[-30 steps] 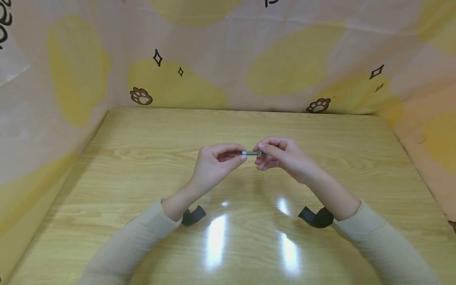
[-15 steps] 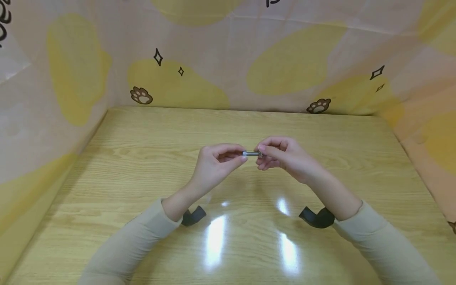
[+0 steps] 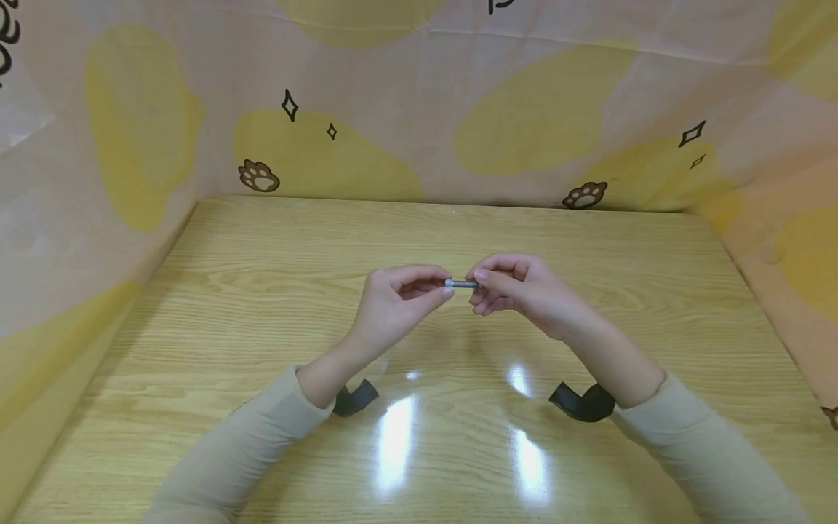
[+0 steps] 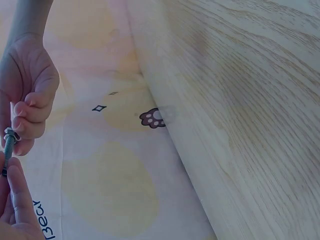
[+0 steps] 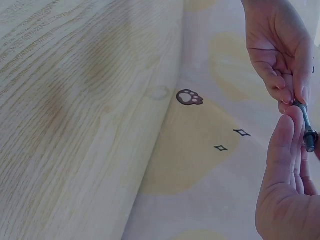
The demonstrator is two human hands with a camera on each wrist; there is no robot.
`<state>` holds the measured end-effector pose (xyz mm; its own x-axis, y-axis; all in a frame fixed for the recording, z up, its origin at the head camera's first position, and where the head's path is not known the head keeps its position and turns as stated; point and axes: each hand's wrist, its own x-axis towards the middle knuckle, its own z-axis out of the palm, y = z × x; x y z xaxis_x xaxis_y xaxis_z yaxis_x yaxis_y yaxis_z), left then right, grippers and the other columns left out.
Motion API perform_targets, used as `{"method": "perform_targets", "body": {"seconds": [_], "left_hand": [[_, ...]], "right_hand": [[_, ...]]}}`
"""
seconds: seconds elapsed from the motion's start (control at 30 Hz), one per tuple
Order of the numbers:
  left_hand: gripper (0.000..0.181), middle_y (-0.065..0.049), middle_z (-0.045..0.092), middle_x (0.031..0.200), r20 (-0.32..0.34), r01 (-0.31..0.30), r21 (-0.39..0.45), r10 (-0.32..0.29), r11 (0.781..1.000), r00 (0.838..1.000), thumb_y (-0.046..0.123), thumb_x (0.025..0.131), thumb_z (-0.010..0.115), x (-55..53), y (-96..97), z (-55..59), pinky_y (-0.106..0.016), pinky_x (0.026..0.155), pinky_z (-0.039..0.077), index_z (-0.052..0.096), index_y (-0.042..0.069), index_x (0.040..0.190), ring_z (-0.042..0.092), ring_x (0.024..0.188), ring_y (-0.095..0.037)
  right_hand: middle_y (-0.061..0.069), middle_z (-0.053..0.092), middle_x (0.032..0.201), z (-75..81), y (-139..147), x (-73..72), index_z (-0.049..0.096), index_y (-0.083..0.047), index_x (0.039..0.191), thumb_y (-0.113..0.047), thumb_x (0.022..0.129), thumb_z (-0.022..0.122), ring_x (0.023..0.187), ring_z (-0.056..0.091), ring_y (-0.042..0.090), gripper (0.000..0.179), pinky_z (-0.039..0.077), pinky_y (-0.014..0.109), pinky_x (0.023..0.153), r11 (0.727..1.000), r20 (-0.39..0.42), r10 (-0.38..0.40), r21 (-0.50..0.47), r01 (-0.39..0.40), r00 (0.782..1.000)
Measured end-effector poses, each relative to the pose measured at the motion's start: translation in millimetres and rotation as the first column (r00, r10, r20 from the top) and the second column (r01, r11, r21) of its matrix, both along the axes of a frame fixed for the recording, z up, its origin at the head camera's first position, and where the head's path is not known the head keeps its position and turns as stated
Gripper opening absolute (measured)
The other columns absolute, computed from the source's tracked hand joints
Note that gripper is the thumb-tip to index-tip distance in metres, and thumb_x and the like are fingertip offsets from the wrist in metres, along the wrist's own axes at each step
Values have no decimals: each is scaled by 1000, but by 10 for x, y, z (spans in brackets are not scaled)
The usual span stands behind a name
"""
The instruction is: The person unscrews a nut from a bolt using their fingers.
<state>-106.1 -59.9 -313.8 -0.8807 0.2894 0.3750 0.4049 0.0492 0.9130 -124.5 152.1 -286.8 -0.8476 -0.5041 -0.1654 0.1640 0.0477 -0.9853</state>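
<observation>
A metal bolt (image 3: 463,284) is held level between my two hands above the table. My left hand (image 3: 393,302) pinches its head end between thumb and fingers. At the other end, my right hand (image 3: 524,287) pinches a nut (image 5: 310,137) on the shank, thumb toward the camera. In the left wrist view, bare thread (image 4: 8,148) shows between the fingertips of both hands. The right wrist view shows the bolt's tip (image 5: 310,148) sticking out past the nut. Fingers partly cover both ends of the bolt in the head view.
Beneath the hands is a wood-grain table (image 3: 294,240) with bright reflections. Patterned cloth (image 3: 419,102) stands along its back and both sides. A black strap piece (image 3: 356,398) juts from the left wrist, another black strap piece (image 3: 583,400) from the right.
My right thumb and fingers have shifted slightly at the nut, and the right hand sits a touch lower. My left hand keeps its hold on the bolt head, almost unmoved.
</observation>
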Motion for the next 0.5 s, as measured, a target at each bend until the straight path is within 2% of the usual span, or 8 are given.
{"method": "perform_targets", "body": {"seconds": [0.07,0.17,0.37,0.5], "left_hand": [[15,-13,69,87,7,3,3,-3,1000,1000,0,82,69,2,-1,-1,-30,67,58,69,-6,96,67,74,-16],[16,-13,69,88,20,1,4,-1,1000,1000,0,82,70,4,0,0,-30,67,58,69,-5,96,67,74,-17],[16,-13,69,88,26,-8,4,8,1000,1000,1,81,70,-3,8,4,-30,67,58,69,-6,96,66,74,-17],[16,-14,69,88,29,-6,6,5,1000,1000,0,81,70,-6,9,-1,-30,67,58,68,-6,96,66,74,-17]], "right_hand": [[6,65,82,-13,9,-3,62,-6,96,-3,91,57,75,64,16,8,56,32,78,1000,-10,-1,-6,1,1000],[7,64,87,-19,24,-4,60,-5,99,2,87,58,79,64,15,14,55,32,80,1000,-30,-9,-14,9,999],[8,64,84,-7,5,-6,61,-3,97,-12,95,52,75,65,17,13,56,32,76,1000,8,-23,-16,23,1000],[7,66,80,-14,2,3,63,-4,93,-6,94,54,73,65,16,9,57,32,75,999,16,-24,-23,24,1000]]}}
